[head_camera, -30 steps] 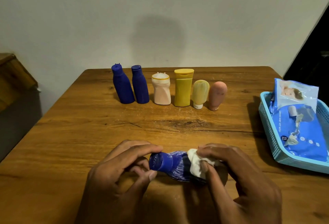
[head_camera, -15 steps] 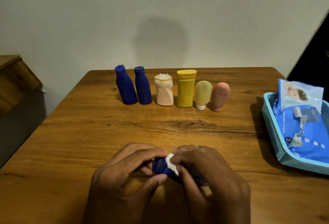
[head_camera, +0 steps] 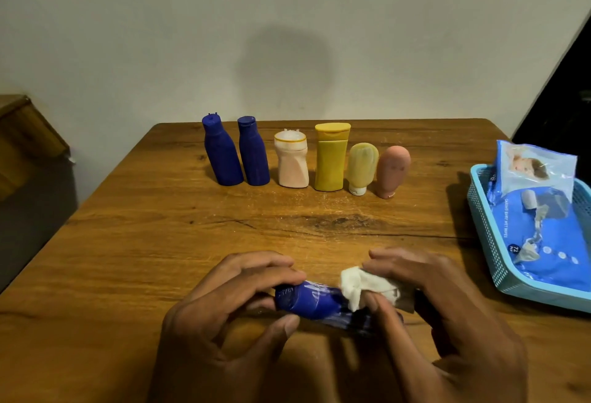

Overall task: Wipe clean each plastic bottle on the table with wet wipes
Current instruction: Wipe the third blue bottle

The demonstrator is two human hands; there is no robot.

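Observation:
A dark blue plastic bottle [head_camera: 311, 302] lies sideways above the near part of the wooden table [head_camera: 128, 242], cap end to the left. My left hand [head_camera: 230, 310] grips its cap end between fingers and thumb. My right hand [head_camera: 441, 316] holds a crumpled white wet wipe [head_camera: 361, 286] wrapped over the bottle's body, hiding its right end. Standing in a row at the back are two blue bottles [head_camera: 222, 154] [head_camera: 254, 153], a pale peach bottle [head_camera: 292, 162], a yellow bottle [head_camera: 331, 158], a small yellowish tube [head_camera: 361, 167] and a pink tube [head_camera: 391, 170].
A light blue plastic basket [head_camera: 486, 236] sits at the table's right edge with a blue pack of wet wipes [head_camera: 556, 242] and a second pack [head_camera: 534, 169] in it. A wooden piece of furniture [head_camera: 25, 137] stands left of the table, a wall behind.
My right hand has slid the wipe back to the right, from the bottle's cap to its body. The blue neck of the bottle shows again. My left hand keeps its hold.

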